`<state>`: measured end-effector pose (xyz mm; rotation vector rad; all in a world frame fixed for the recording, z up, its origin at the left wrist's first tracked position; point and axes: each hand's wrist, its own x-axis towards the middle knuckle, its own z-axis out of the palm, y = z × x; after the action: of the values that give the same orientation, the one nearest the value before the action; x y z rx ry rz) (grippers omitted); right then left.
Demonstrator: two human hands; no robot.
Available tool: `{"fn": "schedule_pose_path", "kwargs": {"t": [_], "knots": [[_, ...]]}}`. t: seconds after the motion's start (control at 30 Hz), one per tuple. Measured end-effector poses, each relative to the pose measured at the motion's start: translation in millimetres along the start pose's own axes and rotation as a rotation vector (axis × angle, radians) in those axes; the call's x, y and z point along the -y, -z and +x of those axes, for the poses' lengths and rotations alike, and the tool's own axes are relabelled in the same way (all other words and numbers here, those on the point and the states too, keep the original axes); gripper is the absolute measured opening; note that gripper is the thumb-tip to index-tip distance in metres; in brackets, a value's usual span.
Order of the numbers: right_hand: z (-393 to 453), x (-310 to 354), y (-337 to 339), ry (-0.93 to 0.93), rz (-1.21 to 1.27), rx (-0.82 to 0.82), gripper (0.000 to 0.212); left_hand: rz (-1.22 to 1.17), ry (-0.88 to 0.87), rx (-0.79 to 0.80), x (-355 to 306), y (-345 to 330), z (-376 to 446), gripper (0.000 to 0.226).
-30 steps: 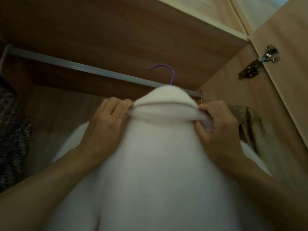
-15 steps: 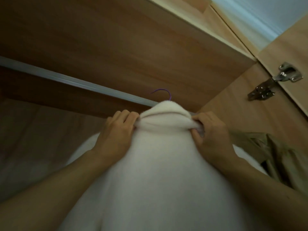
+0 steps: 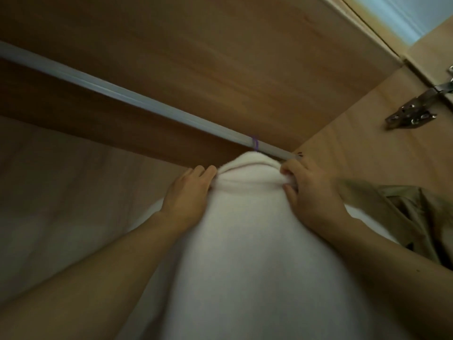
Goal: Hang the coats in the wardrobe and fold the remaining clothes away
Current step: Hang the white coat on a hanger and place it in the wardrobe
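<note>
At frame centre, the left hand [image 3: 190, 192] and right hand [image 3: 310, 192] pinch the collar of the white fleecy coat [image 3: 245, 229]. Its purple wire hanger hook [image 3: 255, 143] sits over the grey metal rail [image 3: 122, 90]. Confirm full seating before letting go.

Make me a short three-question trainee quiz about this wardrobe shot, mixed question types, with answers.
1. True or false: the purple hanger hook is on the rail.
2. Which hands grip the white coat's collar? A) left only B) right only C) both
3. Fill in: the olive garment hangs to the coat's ____.

Key: 1 true. 2 C: left hand and right hand both grip it. 3 right.
</note>
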<state>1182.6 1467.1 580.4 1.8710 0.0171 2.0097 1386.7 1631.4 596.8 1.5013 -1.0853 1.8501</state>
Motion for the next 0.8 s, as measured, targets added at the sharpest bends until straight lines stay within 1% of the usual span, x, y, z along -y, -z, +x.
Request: {"fn": "schedule_pose_path", "kwargs": {"t": [0.07,0.13,0.17,0.23,0.27,0.33,0.4,0.43,0.5,0.6,0.7,0.8], "knots": [[-8.6,-1.4,-0.7,0.001,-0.049,0.018,0.019,-0.058,0.048,-0.001,-4.9,-12.4,-11.3,0.035],[-13.6,-2.3,3.8,0.014,-0.087,0.032,0.021,-0.108,0.117,-0.004,-11.2,-19.8,-18.2,0.038],[-15.6,-2.7,6.4,0.039,-0.107,0.045,0.023,-0.124,0.148,0.019,-14.5,-22.5,-21.2,0.039],[-20.3,-4.0,13.0,0.102,-0.176,0.091,0.029,-0.156,0.186,0.094,-20.3,-25.3,-27.8,0.050],[-23.8,-4.0,15.6,0.111,-0.226,0.131,0.034,-0.175,0.198,0.134,-21.8,-25.4,-31.7,0.058],[-38.1,-3.0,20.5,0.100,-0.328,0.228,0.052,-0.173,0.207,0.205,-24.4,-25.1,-42.3,0.071],[-54.8,-1.0,23.8,0.089,-0.409,0.343,0.070,-0.139,0.215,0.263,-25.8,-27.3,-52.3,0.078],[-64.0,0.2,24.6,0.101,-0.452,0.406,0.074,-0.141,0.228,0.287,-27.8,-28.1,-57.3,0.079],[-81.7,2.3,25.7,0.119,-0.524,0.506,0.077,-0.160,0.267,0.328,-33.0,-30.4,-66.4,0.080],[-98.9,4.5,31.0,0.102,-0.605,0.591,0.080,-0.153,0.274,0.413,-35.1,-31.4,-74.4,0.083],[-98.5,6.4,32.7,0.075,-0.640,0.597,0.083,-0.135,0.275,0.421,-19.1,-29.4,-69.7,0.091],[-97.0,8.0,33.6,0.070,-0.662,0.619,0.086,-0.183,0.312,0.435,-11.0,-34.2,-68.6,0.093]]}}
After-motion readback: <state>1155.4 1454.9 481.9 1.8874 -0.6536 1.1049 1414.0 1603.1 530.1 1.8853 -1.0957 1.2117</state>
